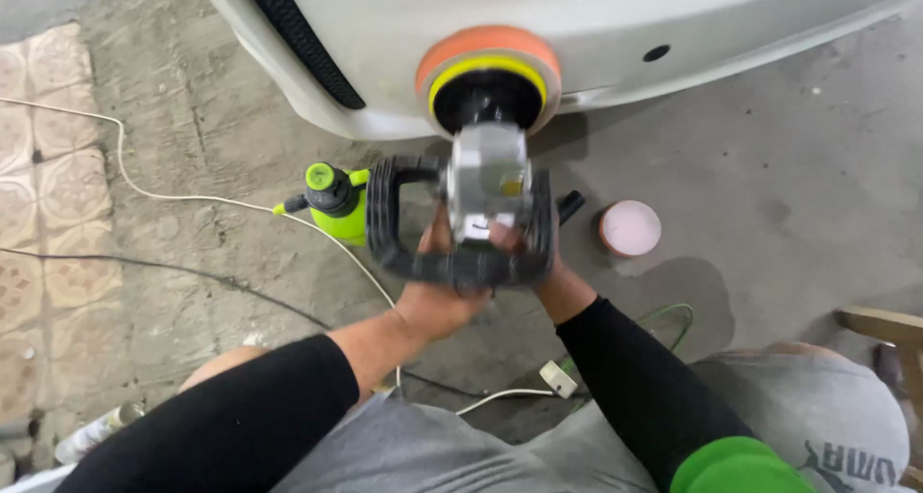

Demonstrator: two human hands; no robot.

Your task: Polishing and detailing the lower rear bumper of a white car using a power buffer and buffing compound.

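At the centre of the frame, the left hand (437, 291) and right hand (538, 262) both have their fingers clamped on the black loop handle (385, 228) of a polisher (487, 171). Its orange pad (481, 46) seems pressed against the white car bumper (615, 22). Nearby on the concrete floor (769, 166) stand a green sprayer (336, 200) and a pink-topped jar (630, 227).

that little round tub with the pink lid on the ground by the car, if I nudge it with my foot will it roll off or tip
The tub probably slides rather than rolls: it sits flat on its base on the concrete floor, lid up. It looks low and wide, so tipping seems unlikely. The floor looks rough, so it should stop quickly. It appears small, likely light; a firm nudge could send it toward the car bumper.
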